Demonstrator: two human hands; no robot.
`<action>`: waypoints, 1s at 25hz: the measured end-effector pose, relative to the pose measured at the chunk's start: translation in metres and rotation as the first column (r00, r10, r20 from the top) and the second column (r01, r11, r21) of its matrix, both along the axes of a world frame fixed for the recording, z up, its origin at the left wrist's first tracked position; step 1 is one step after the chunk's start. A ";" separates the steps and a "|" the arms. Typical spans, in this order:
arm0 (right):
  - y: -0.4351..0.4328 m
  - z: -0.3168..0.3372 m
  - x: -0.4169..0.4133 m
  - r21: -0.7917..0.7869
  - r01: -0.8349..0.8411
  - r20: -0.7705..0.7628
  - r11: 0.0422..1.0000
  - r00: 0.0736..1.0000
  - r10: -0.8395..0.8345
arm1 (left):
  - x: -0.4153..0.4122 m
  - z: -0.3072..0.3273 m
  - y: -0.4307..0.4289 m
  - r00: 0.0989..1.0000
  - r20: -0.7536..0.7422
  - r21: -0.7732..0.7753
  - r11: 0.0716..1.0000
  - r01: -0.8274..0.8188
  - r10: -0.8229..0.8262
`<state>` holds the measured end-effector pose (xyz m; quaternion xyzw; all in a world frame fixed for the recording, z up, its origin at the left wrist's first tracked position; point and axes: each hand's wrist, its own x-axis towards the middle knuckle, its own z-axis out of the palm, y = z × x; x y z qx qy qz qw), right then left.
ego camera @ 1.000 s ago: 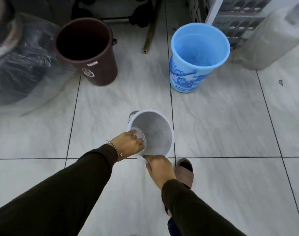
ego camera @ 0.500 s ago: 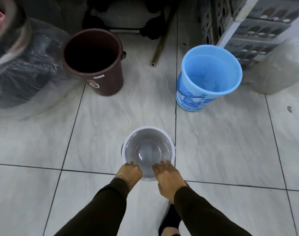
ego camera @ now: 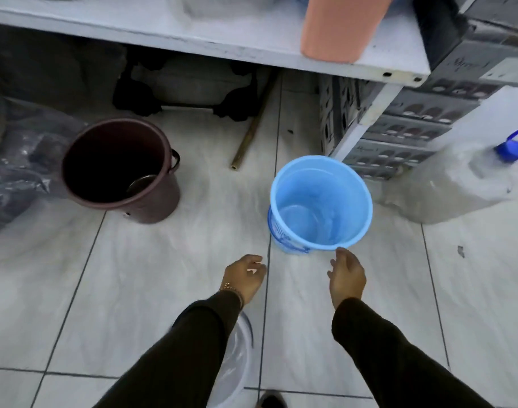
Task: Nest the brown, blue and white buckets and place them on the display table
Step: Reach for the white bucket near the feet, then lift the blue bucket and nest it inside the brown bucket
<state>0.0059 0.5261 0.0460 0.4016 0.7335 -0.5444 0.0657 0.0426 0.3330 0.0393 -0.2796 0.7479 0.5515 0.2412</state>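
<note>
The blue bucket (ego camera: 321, 203) stands upright on the tiled floor just ahead of my hands. My right hand (ego camera: 346, 276) hovers open at its near rim, fingertips almost touching it. My left hand (ego camera: 246, 276) hangs beside it to the left, fingers loosely curled, holding nothing. The brown bucket (ego camera: 119, 169) stands upright further left. The white bucket (ego camera: 237, 360) sits on the floor under my left forearm, mostly hidden by the sleeve.
A white display table (ego camera: 251, 51) spans the top, with an orange container (ego camera: 340, 28) on it. Grey crates (ego camera: 399, 122) stand behind the blue bucket, a plastic-wrapped bundle (ego camera: 458, 184) to the right, wrapped goods (ego camera: 13, 172) at left. A stick (ego camera: 251, 128) lies on the floor.
Both hands have let go of the white bucket and moved forward toward the blue bucket. The view has tilted up, bringing the table into sight.
</note>
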 end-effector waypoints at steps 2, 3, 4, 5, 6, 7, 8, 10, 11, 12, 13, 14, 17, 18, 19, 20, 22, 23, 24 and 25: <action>0.022 -0.008 -0.043 -0.005 0.128 0.030 0.992 0.991 -0.128 | -0.048 -0.008 0.030 0.977 0.209 0.161 0.985 -0.064 0.030; 0.029 -0.011 -0.057 -0.062 0.182 0.053 0.981 0.982 -0.179 | -0.064 -0.011 0.042 0.952 0.304 0.245 0.962 -0.118 0.039; 0.034 -0.014 -0.069 -0.146 0.206 0.099 0.967 0.976 -0.193 | -0.076 -0.014 0.052 0.920 0.389 0.332 0.922 -0.197 0.057; 0.038 -0.017 -0.077 -0.235 0.167 0.149 0.957 0.980 -0.134 | -0.084 -0.016 0.060 0.889 0.451 0.401 0.870 -0.286 0.085; 0.037 -0.015 -0.081 -0.293 0.089 0.174 0.952 0.984 -0.038 | -0.088 -0.021 0.066 0.869 0.479 0.446 0.818 -0.364 0.125; 0.035 -0.013 -0.084 -0.320 0.034 0.179 0.947 0.983 0.025 | -0.091 -0.024 0.071 0.858 0.487 0.469 0.778 -0.417 0.166; 0.033 -0.011 -0.086 -0.321 0.018 0.177 0.947 0.983 0.041 | -0.092 -0.028 0.074 0.847 0.487 0.491 0.736 -0.465 0.210; 0.030 -0.004 -0.081 -0.271 0.027 0.158 0.962 0.987 0.017 | -0.089 -0.021 0.073 0.823 0.487 0.506 0.674 -0.538 0.291; 0.027 0.003 -0.075 -0.239 0.002 0.149 0.971 0.988 0.035 | -0.084 -0.014 0.069 0.805 0.491 0.498 0.651 -0.573 0.332; 0.023 0.016 -0.067 -0.211 -0.045 0.136 0.976 0.988 0.075 | -0.077 -0.006 0.063 0.792 0.483 0.504 0.621 -0.600 0.373; 0.017 0.032 -0.057 -0.201 -0.094 0.115 0.975 0.986 0.119 | -0.066 0.007 0.055 0.775 0.464 0.515 0.581 -0.630 0.429; 0.009 0.050 -0.047 -0.197 -0.156 0.085 0.968 0.981 0.176 | -0.055 0.021 0.045 0.745 0.436 0.530 0.525 -0.665 0.504; -0.032 0.114 -0.018 -0.219 -0.320 -0.027 0.922 0.946 0.322 | -0.019 0.073 0.005 0.549 0.277 0.471 0.387 -0.793 0.788; -0.050 0.134 -0.014 -0.222 -0.353 -0.058 0.909 0.935 0.349 | -0.008 0.092 -0.015 0.448 0.210 0.435 0.327 -0.839 0.869; -0.071 0.153 -0.012 -0.223 -0.385 -0.085 0.896 0.923 0.375 | 0.001 0.111 -0.038 0.363 0.124 0.401 0.288 -0.869 0.923; -0.090 0.168 -0.011 -0.220 -0.421 -0.111 0.880 0.907 0.407 | 0.010 0.129 -0.059 0.317 0.031 0.375 0.283 -0.883 0.948; -0.140 0.194 -0.016 -0.228 -0.492 -0.167 0.840 0.870 0.464 | 0.022 0.162 -0.109 0.261 -0.107 0.362 0.282 -0.889 0.959; -0.168 0.206 -0.020 -0.237 -0.525 -0.193 0.818 0.850 0.490 | 0.025 0.175 -0.135 0.239 -0.151 0.363 0.279 -0.889 0.959; -0.197 0.216 -0.024 -0.251 -0.560 -0.222 0.789 0.827 0.516 | 0.027 0.185 -0.159 0.217 -0.181 0.362 0.271 -0.892 0.959; -0.224 0.223 -0.030 -0.269 -0.595 -0.254 0.757 0.802 0.541 | 0.024 0.190 -0.184 0.191 -0.193 0.364 0.251 -0.897 0.962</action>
